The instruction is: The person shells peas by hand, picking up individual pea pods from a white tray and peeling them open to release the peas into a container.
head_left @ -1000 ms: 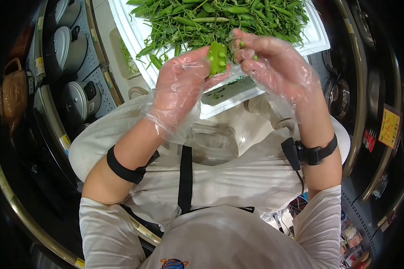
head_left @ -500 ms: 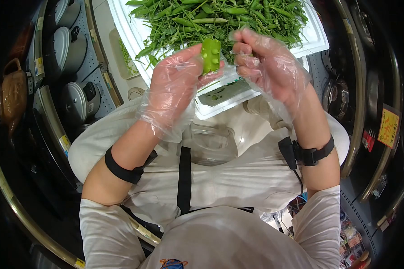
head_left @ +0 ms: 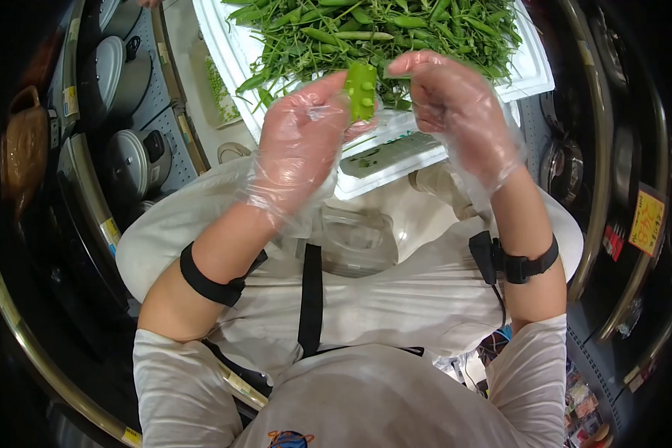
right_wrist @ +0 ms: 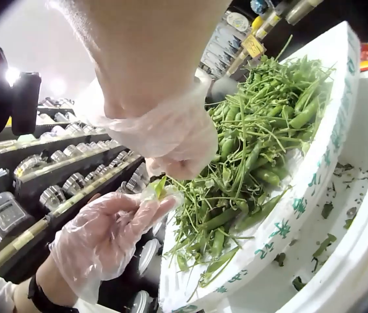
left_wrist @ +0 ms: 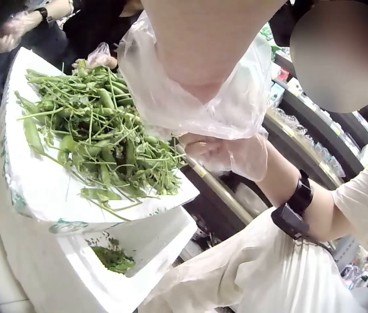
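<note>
My gloved left hand (head_left: 302,138) pinches a split green pea pod (head_left: 361,91) in the head view, its inner side up with several peas attached. Just to the right, my gloved right hand (head_left: 467,112) is raised with its fingers curled inward, apart from the pod; its palm and the peas in it are hidden. In the right wrist view the left hand (right_wrist: 102,241) holds the pod (right_wrist: 160,188) right below the right hand (right_wrist: 181,147). Behind both hands lies a heap of pea pods and stems (head_left: 396,33) on a white foam lid (head_left: 534,71).
Below the heap stands a white foam box (left_wrist: 164,251) with green scraps inside. A tray of shelled peas (head_left: 220,89) is on the floor at the left. Shelves with pots (head_left: 127,160) flank both sides. Another person's gloved hand (left_wrist: 99,57) is across the heap.
The left hand with the pod moved left, then back slightly right. The right hand's fingers have curled in, and the peas seen between them earlier are out of sight. The head view has shifted slightly.
</note>
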`<state>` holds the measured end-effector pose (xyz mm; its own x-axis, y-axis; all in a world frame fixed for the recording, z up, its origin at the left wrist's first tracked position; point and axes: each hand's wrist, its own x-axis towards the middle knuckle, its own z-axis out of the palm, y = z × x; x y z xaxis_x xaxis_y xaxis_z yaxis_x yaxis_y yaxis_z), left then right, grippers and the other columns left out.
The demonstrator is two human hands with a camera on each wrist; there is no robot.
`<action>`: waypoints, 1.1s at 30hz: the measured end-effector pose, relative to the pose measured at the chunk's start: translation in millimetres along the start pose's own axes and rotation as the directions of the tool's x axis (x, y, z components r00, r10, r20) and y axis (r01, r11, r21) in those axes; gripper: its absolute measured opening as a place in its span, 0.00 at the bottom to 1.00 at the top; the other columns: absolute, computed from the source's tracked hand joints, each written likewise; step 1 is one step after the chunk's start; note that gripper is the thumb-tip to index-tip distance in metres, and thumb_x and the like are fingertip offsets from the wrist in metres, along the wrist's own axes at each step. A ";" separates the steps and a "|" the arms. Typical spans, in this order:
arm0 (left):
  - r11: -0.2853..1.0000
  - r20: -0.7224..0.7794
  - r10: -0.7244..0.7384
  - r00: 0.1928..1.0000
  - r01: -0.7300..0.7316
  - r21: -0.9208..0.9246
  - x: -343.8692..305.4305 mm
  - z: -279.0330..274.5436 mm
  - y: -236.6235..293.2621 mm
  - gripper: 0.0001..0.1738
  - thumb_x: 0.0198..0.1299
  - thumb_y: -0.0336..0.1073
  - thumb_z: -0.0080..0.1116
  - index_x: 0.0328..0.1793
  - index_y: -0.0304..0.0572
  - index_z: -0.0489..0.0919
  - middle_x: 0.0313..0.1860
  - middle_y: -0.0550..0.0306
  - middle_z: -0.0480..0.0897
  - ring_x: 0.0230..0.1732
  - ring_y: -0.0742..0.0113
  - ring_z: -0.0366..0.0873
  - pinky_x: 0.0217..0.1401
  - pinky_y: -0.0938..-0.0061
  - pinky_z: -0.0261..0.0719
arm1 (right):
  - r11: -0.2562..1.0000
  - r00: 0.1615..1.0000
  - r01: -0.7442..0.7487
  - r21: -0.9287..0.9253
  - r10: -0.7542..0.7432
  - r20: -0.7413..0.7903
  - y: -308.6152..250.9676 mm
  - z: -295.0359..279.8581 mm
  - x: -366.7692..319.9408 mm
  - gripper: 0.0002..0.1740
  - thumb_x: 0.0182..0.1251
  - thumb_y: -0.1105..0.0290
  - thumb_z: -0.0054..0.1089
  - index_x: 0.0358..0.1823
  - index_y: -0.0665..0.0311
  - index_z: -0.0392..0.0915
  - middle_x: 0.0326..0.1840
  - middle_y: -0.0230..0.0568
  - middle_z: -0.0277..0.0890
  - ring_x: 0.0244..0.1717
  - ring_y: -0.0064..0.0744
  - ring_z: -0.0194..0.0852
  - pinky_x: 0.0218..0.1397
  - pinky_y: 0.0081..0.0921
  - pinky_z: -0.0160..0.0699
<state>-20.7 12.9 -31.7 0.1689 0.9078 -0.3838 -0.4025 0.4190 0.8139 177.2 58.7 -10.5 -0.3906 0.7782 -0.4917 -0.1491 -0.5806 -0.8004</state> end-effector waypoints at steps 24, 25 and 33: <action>0.997 -0.064 -0.028 0.998 0.032 0.070 -1.4 12.7 -6.2 0.20 0.71 0.27 0.48 0.66 0.27 0.73 0.53 0.51 0.82 0.46 0.72 0.83 0.51 0.79 0.86 | 0.244 0.917 0.329 -0.912 -0.313 0.247 18.1 -2.1 -0.8 0.17 0.69 0.63 0.61 0.50 0.65 0.69 0.24 0.46 0.70 0.26 0.43 0.69 0.33 0.36 0.69; 0.998 -0.058 -0.041 0.997 0.044 0.051 -1.0 12.4 -8.0 0.20 0.71 0.27 0.48 0.66 0.26 0.73 0.52 0.51 0.82 0.46 0.71 0.83 0.52 0.78 0.86 | 0.245 0.905 0.376 -0.893 -0.306 0.297 20.2 -6.5 0.2 0.16 0.71 0.63 0.59 0.49 0.67 0.68 0.24 0.47 0.69 0.26 0.46 0.70 0.33 0.37 0.69; 0.994 -0.044 -0.106 0.993 0.106 0.010 -0.4 11.2 -5.8 0.19 0.71 0.27 0.47 0.65 0.25 0.72 0.52 0.48 0.82 0.45 0.69 0.84 0.52 0.77 0.86 | 0.334 0.949 0.315 -0.888 -0.133 0.287 16.6 -0.7 -2.7 0.16 0.73 0.65 0.55 0.51 0.68 0.64 0.23 0.49 0.69 0.26 0.51 0.71 0.33 0.38 0.69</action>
<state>-8.3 10.3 -31.3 0.1705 0.8567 -0.4868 -0.3732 0.5134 0.7728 176.5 47.1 -22.7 -0.6112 0.7469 -0.2619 0.6342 0.2643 -0.7266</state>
